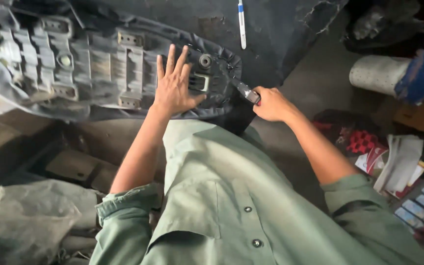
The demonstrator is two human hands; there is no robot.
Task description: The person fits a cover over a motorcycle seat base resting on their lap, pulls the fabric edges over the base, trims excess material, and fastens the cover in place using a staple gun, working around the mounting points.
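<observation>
While seat: upturned seat (99,64) lies underside up.
Left hand (172,88): flat, fingers spread, steadying it.
Right hand (271,104): fist around tool (246,92) at cover edge.

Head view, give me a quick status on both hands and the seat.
Left hand flat, fingers spread, on ribbed grey plastic underside of upturned seat. Right hand gripping small dark metal tool at seat's cover edge. Nothing between hands.
</observation>
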